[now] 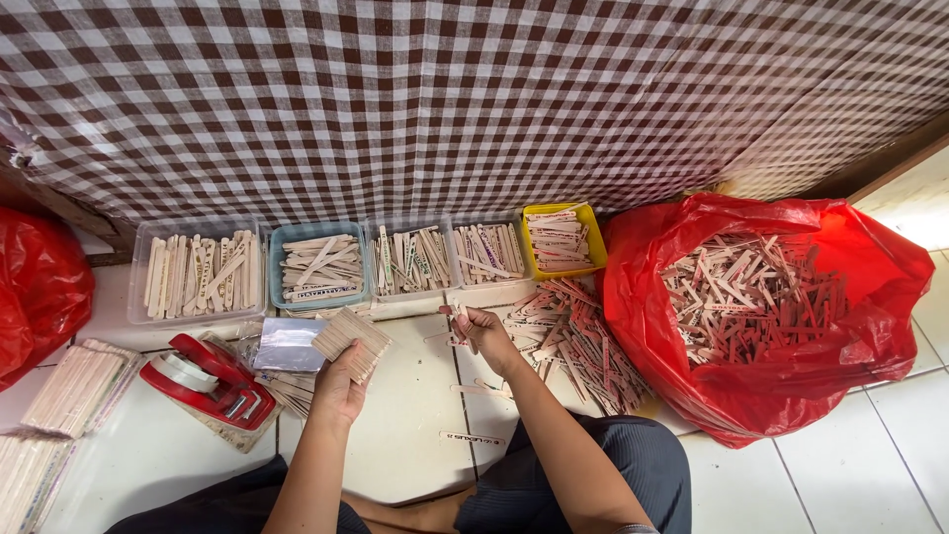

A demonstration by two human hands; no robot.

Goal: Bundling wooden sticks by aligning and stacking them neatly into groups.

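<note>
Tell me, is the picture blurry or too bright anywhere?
In the head view, mostly sharp and evenly lit; the floor tiles at the right edge glare white; the red bag shines; the left hand casts only a soft shadow; straight edges bend near the corners.

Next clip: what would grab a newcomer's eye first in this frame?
Most striking is the big red plastic bag at the right, open and heaped with flat wooden sticks. Along the brown-and-white checked cloth runs a row of small plastic tubs sorted with more sticks. In the middle, the left hand holds a neat stack of sticks while the right hand pinches a few.
</note>
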